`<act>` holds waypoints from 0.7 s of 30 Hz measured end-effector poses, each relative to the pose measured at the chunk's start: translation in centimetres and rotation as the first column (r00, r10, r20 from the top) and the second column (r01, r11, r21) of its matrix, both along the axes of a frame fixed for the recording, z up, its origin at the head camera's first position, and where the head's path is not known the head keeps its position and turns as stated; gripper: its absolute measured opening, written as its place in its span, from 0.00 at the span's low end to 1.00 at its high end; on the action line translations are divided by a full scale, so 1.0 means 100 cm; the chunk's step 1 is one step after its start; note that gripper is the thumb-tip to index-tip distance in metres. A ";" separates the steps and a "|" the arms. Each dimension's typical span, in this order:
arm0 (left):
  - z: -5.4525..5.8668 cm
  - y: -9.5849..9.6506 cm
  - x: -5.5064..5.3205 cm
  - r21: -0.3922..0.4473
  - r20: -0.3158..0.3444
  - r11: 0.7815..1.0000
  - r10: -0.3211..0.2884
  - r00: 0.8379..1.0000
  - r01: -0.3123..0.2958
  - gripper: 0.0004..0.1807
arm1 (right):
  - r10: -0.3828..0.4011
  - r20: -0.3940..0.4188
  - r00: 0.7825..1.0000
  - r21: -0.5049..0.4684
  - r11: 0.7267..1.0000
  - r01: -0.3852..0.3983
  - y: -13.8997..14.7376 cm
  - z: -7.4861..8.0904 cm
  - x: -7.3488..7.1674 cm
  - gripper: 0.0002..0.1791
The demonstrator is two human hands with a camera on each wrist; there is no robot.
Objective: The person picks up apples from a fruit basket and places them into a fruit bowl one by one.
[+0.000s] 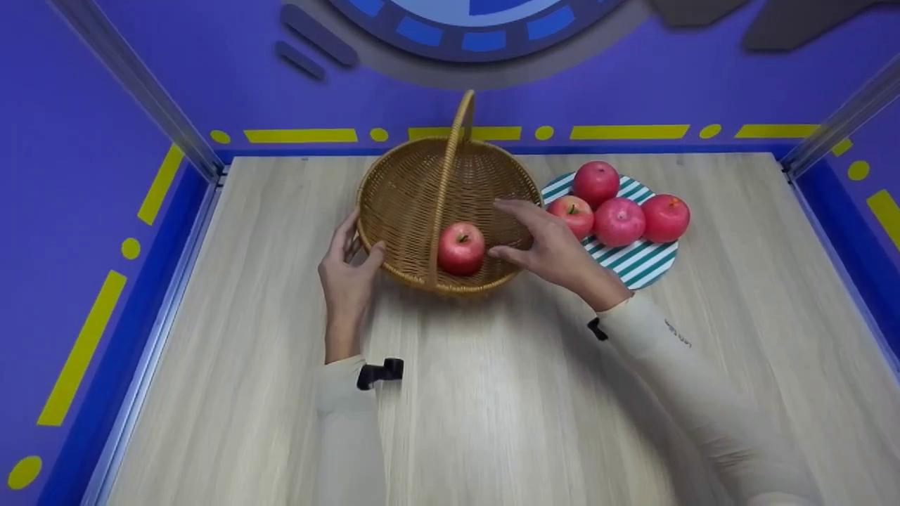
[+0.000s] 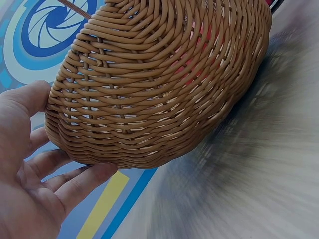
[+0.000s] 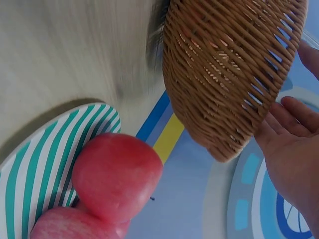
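A brown wicker basket (image 1: 401, 204) with an arched handle stands at the back middle of the table, a red apple (image 1: 462, 249) lying inside near its front. My left hand (image 1: 349, 270) holds the basket's left side, thumb at the rim and fingers against the outer weave; the left wrist view shows this hand (image 2: 45, 174) up close. Over the right rim reaches my right hand (image 1: 552, 246), thumb and fingers spread apart beside the apple, nothing between them. In the right wrist view its fingers are partly hidden behind the basket wall (image 3: 229, 74).
To the right of the basket, a round green-and-white striped plate (image 1: 643, 267) bears several red apples (image 1: 619, 222). Blue panels (image 1: 633, 91) with yellow marks enclose the pale wooden table (image 1: 464, 393) at the back and sides.
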State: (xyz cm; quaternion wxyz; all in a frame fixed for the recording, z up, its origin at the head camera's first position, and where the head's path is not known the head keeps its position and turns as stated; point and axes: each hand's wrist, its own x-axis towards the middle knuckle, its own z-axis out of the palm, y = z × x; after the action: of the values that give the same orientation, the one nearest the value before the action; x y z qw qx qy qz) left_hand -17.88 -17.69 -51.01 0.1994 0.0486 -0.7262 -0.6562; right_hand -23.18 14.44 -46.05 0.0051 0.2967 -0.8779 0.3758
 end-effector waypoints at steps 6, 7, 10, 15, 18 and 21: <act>0.001 -0.001 0.000 -0.008 -0.007 1.000 -0.001 1.000 0.001 0.34 | 0.026 0.013 1.000 0.049 0.998 -0.026 -0.011 -0.004 -0.004 0.40; 0.001 -0.001 0.000 -0.010 -0.005 1.000 -0.003 1.000 0.003 0.34 | 0.026 0.012 1.000 0.059 0.998 -0.027 -0.013 -0.004 -0.004 0.40; 0.001 -0.001 0.000 -0.016 -0.006 1.000 -0.004 1.000 0.004 0.34 | 0.030 0.012 0.999 0.080 0.996 -0.031 -0.018 -0.004 -0.006 0.40; 0.002 0.000 0.000 -0.023 -0.012 1.000 -0.014 1.000 0.014 0.34 | 0.048 0.022 0.999 0.104 0.993 -0.050 -0.024 -0.007 -0.009 0.40; 0.001 0.001 0.000 -0.030 -0.031 0.999 -0.021 0.999 0.020 0.34 | 0.055 0.029 0.998 0.126 0.990 -0.058 -0.028 -0.010 -0.011 0.40; 0.001 0.001 0.000 -0.035 -0.054 0.999 -0.022 0.998 0.020 0.34 | 0.049 0.053 0.997 0.163 0.985 -0.057 -0.031 -0.011 -0.013 0.40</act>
State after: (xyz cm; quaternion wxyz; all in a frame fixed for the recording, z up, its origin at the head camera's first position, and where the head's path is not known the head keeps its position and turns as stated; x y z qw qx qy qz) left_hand -17.90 -17.60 -50.92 0.2129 0.0197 -0.7323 -0.6466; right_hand -24.46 11.32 -47.12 -0.0510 0.3102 -0.8976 0.3091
